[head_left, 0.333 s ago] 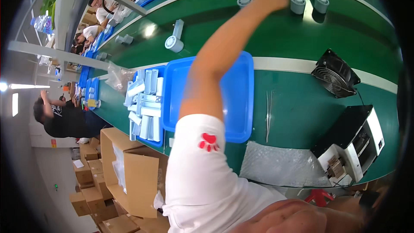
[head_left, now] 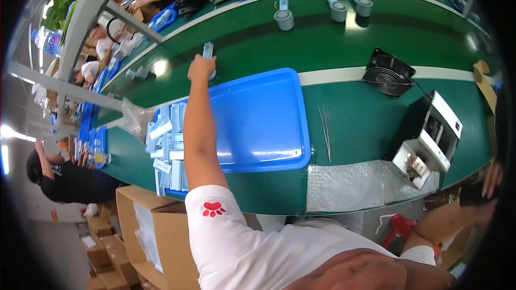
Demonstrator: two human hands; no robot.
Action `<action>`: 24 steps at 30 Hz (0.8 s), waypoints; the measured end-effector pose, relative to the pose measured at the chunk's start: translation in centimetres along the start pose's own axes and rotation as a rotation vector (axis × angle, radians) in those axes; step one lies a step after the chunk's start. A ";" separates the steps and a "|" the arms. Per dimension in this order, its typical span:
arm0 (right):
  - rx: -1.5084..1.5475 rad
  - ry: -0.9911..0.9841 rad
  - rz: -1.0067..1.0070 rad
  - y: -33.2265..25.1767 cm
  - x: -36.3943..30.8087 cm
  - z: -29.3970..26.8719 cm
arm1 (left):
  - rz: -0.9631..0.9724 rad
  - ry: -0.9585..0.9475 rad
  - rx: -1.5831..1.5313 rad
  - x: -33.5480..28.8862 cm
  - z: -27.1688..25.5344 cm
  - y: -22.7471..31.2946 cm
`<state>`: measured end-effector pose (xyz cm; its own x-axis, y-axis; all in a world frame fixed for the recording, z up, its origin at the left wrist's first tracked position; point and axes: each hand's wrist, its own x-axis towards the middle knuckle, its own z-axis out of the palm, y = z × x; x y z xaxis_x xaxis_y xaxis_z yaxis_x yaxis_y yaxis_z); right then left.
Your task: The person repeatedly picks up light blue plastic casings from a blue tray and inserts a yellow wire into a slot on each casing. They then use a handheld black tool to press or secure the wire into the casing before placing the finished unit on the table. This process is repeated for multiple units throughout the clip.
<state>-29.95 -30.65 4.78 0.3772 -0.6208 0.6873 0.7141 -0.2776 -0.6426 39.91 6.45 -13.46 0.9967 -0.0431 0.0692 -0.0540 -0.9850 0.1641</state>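
My left hand reaches across to the green belt and is closed round a light-blue device with a flat handle; its round end is mostly hidden by the hand. Below my left forearm lies a blue plastic tray with nothing in it. Left of that, a heap of light-blue plastic housings is partly covered by my arm. My right hand is at the far right edge, beside a black thing near the wrist; dark rim and blur hide what its fingers do.
Three similar round-headed devices stand farther along the belt. A black fan and a white-and-black machine stand right. Thin wires and bubble wrap lie on the bench. An open cardboard box is below left; co-workers sit beyond.
My left hand has swung left and back from near the three devices to the single one on the left, and has taken hold of it. The whole view has shifted a little.
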 end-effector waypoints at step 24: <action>-0.165 0.237 0.012 6.3 -0.5 3.8 | 0.645 -0.336 -1.296 -50.6 0.2 13.7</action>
<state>-23.40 -29.28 1.72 0.2227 -0.7733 0.5937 0.5978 -0.3727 -0.7097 -11.25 -4.93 -14.86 0.7379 -0.6170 0.2736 -0.3163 0.0419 0.9477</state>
